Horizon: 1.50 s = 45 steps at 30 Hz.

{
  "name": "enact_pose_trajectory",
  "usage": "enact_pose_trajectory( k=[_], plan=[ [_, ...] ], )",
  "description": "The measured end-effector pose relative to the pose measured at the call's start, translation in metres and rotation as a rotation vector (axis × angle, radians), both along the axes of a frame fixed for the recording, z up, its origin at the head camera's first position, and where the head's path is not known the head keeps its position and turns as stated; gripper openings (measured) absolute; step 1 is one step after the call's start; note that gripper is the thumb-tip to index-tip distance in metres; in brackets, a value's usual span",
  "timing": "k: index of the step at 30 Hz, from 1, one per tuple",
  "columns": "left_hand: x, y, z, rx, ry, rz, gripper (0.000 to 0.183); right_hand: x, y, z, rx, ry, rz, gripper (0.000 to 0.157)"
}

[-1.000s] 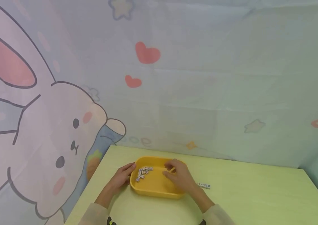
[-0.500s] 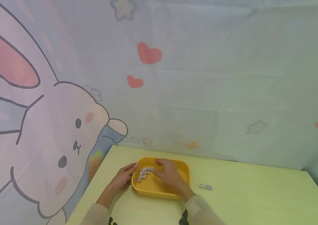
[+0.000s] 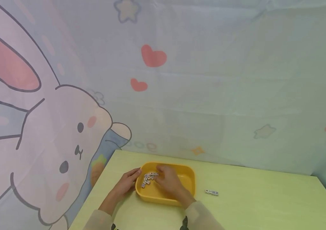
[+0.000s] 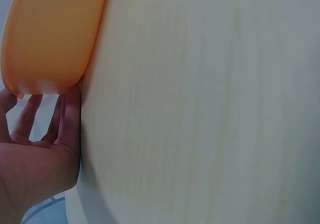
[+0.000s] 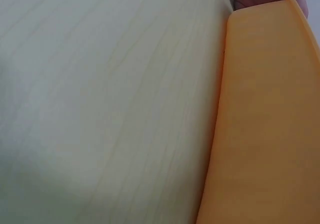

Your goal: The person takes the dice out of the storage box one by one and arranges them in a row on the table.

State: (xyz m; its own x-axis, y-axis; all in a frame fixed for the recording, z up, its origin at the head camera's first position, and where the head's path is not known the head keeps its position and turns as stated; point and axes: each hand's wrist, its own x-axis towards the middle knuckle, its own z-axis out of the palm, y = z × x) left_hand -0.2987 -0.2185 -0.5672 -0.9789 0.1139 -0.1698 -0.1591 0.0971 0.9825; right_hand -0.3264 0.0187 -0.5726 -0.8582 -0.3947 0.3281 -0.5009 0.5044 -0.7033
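Observation:
In the head view, a yellow tray (image 3: 163, 199) stands on the table with several white dice (image 3: 148, 179) clustered at its left end. My left hand (image 3: 123, 185) holds that end, one digit over the rim and the other fingers against the outer wall; the left wrist view also shows these fingers (image 4: 70, 116) on the wall. Inside the tray is my right hand (image 3: 170, 182), thumb and forefinger apart, fingertips right at the rightmost dice of the cluster. The hand itself is out of sight in the right wrist view, which shows the tray's outer side (image 5: 270, 114).
To the right of the tray, a short row of dice (image 3: 211, 192) lies on the pale green table (image 3: 266, 198). Behind the table hangs a backdrop (image 3: 209, 95) printed with a rabbit and hearts.
My right hand has moved left across the tray from its right side to the dice. My left hand keeps its place on the tray's end.

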Motion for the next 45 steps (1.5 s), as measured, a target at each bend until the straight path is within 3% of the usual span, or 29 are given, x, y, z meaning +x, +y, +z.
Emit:
enact_pose_trajectory(
  k=[10,17,27,34,45],
  plan=[
    [-0.003,0.002,0.000,0.008,0.010,-0.011,0.071,0.001,0.005,-0.006,0.120,0.038,0.018,0.045],
    [0.001,0.001,-0.008,0.011,-0.014,-0.005,0.072,0.004,0.003,-0.014,0.186,-0.005,0.023,0.048],
    [-0.003,-0.001,-0.008,0.011,0.000,-0.006,0.073,0.003,0.002,-0.014,0.119,0.073,-0.019,0.018],
    [-0.003,-0.002,-0.006,-0.002,-0.001,0.006,0.071,0.004,0.002,-0.008,0.107,0.054,-0.012,0.017],
    [-0.002,-0.001,-0.004,0.008,0.004,-0.028,0.071,0.001,0.003,-0.010,0.131,0.043,-0.016,0.016]
  ],
)
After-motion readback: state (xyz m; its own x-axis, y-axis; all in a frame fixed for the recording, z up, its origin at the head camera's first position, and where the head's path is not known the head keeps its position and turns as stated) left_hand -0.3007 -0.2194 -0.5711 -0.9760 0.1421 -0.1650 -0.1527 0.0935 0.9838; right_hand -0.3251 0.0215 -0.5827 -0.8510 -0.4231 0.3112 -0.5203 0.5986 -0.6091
